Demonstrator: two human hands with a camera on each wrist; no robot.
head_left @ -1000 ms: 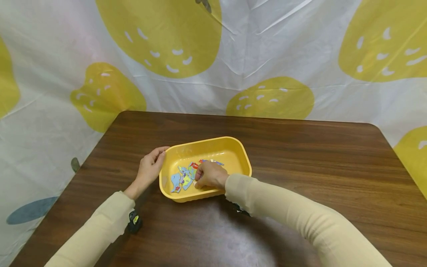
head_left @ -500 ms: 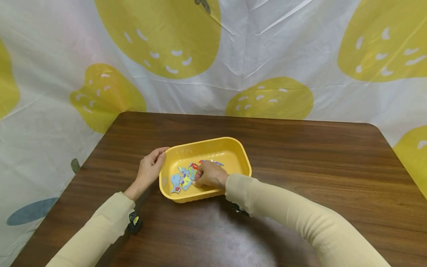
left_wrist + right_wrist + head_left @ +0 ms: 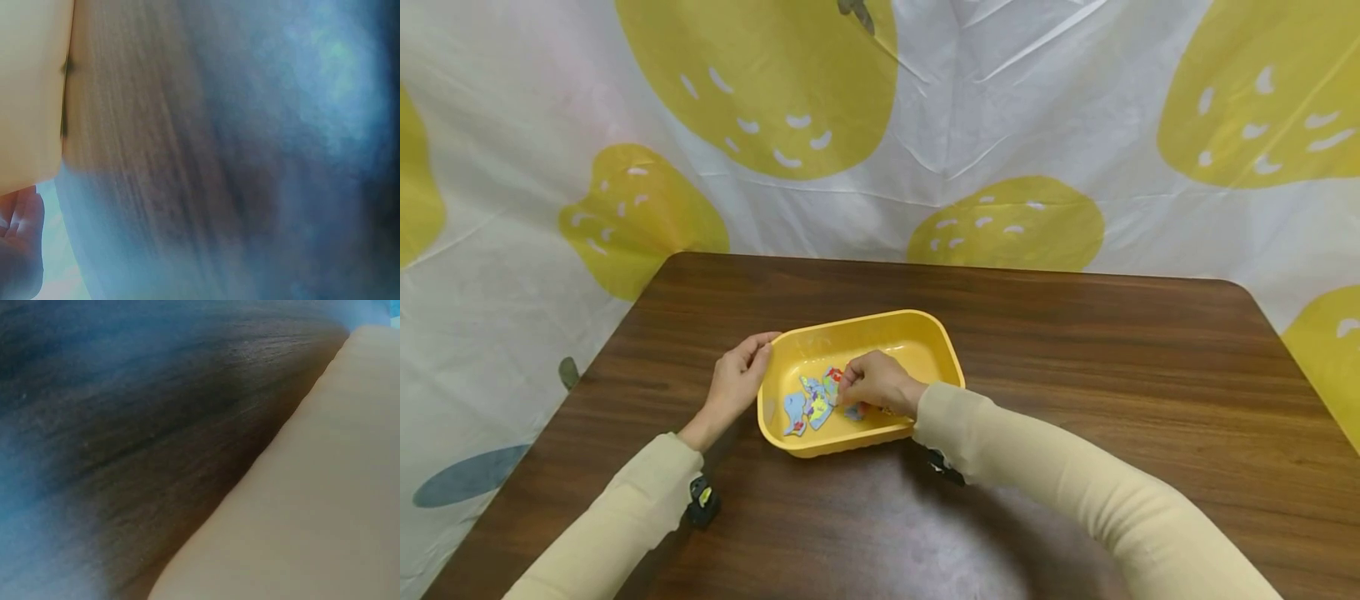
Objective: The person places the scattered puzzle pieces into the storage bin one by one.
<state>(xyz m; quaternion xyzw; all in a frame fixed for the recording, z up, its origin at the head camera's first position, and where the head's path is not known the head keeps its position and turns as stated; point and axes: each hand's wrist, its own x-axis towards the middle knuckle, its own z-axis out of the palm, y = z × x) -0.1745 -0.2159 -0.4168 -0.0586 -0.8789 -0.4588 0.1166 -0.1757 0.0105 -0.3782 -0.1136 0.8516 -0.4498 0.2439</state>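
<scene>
A yellow plastic basin (image 3: 917, 332) stands on the brown wooden table, turned slightly askew. Flat, colourful pieces like jigsaw puzzle pieces (image 3: 794, 410) lie on its floor, mostly towards the left. At the basin's left corner my left hand (image 3: 735, 379) grips the rim; part of this hand (image 3: 22, 244) shows in the left wrist view below the basin wall (image 3: 31, 94). My right hand (image 3: 876, 383) reaches inside with bent fingers, fingertips close to a green and red piece (image 3: 832, 377). Whether they pinch a piece is hidden. In the right wrist view only the basin's outer wall (image 3: 312, 487) and table show.
The wooden table (image 3: 1112, 358) extends around the basin. Behind it hangs a white cloth (image 3: 820, 212) with large yellow fruit prints. Dark wrist devices (image 3: 703, 502) sit beneath both cuffs.
My right hand has shifted slightly away from me inside the basin, uncovering a blue and red piece below it and covering the pieces at the back. The left hand keeps its place.
</scene>
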